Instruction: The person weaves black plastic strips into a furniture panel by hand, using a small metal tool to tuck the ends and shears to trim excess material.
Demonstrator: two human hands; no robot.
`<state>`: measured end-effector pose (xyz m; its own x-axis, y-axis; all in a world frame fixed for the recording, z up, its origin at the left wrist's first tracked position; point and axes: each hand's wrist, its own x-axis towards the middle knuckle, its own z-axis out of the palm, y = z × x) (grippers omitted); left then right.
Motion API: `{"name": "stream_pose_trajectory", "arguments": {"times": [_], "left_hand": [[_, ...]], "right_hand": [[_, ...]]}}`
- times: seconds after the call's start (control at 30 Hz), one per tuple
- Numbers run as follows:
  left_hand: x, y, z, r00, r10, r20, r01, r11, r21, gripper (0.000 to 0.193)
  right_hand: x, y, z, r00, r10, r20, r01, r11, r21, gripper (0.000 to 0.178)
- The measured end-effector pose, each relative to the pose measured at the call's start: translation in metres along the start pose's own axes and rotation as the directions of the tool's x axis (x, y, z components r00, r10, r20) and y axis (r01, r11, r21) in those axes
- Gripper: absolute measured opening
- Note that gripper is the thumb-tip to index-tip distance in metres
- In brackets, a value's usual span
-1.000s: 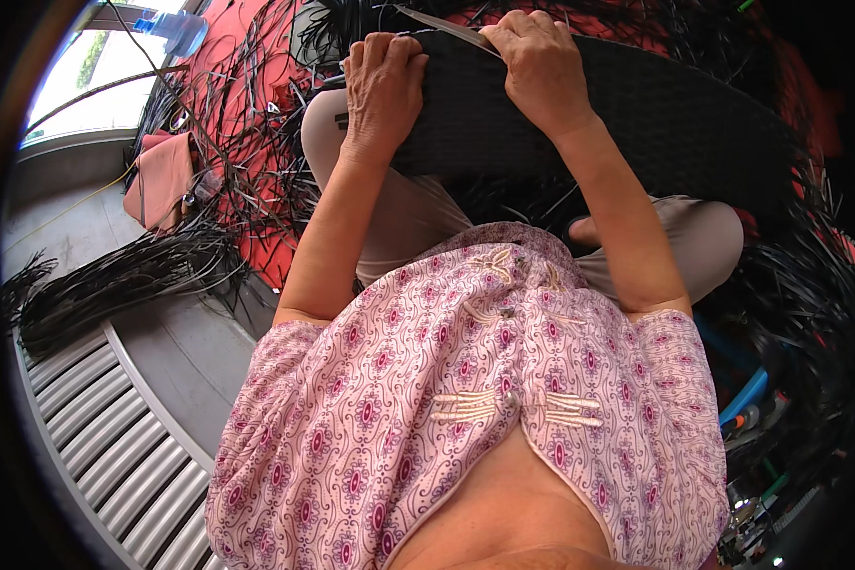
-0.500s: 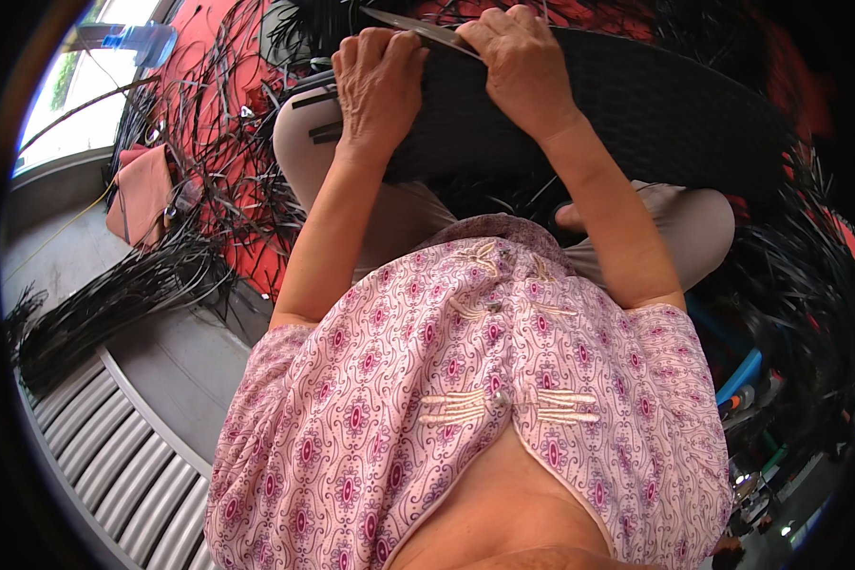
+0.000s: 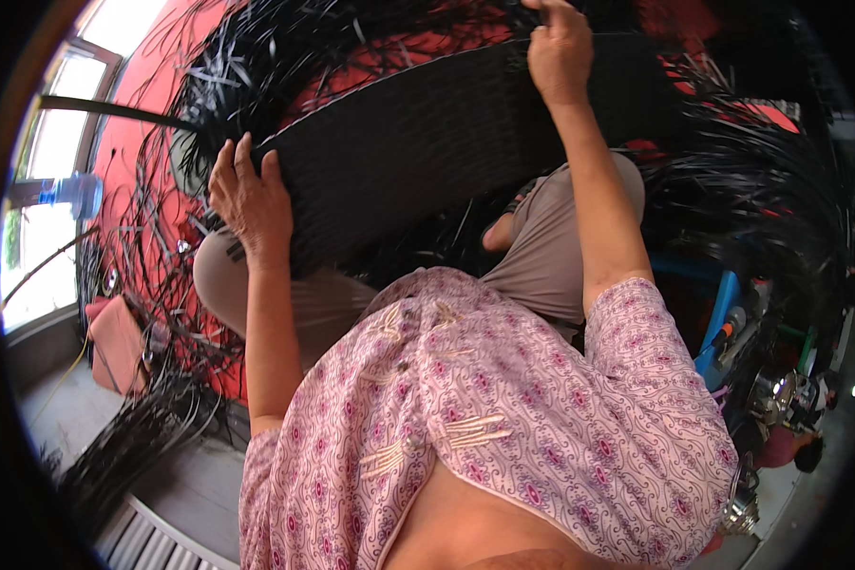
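Note:
A wide black woven panel with a ribbed surface lies slantwise across my lap. Its left end meets my left hand, whose fingers are stretched and apart at the panel's edge. Beyond the panel's far right side, my right hand is raised at the top of the view with its fingers curled closed. Whatever those fingers hold is too dark and too near the picture's rim to make out. Loose black strips lie in a tangle past the panel's far edge.
More black strips spread at the right over the red floor covering. A blue crate with tools stands beside my right arm. At the left are a pinkish bag, a strip bundle and a clear blue bottle.
My hands have moved apart, the left to the left and nearer, the right outward. The knife blade between them is out of sight. The panel now shows more fully, as the view has turned.

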<state>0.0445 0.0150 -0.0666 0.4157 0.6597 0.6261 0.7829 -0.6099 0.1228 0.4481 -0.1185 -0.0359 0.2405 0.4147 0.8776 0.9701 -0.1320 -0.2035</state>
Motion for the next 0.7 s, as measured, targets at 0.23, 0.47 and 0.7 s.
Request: {"name": "stream_pose_trajectory", "arguments": {"times": [0.23,0.47,0.7], "left_hand": [[0.041,-0.019,0.019,0.995,0.001,0.105,0.017,0.984,-0.179,0.036],[0.094,-0.064,0.056,0.98,0.043,0.193,0.005,0.97,-0.242,0.039],[0.135,-0.152,0.096,0.965,0.159,0.207,-0.088,0.945,-0.315,0.036]], "right_hand": [[-0.055,0.233,-0.101,0.582,0.796,-0.17,-0.788,0.5,-0.358,0.028],[-0.072,0.23,-0.1,0.355,0.935,-0.006,-0.933,0.355,-0.059,0.039],[-0.111,0.126,-0.122,0.369,0.929,-0.036,-0.93,0.368,-0.016,0.034]]}}
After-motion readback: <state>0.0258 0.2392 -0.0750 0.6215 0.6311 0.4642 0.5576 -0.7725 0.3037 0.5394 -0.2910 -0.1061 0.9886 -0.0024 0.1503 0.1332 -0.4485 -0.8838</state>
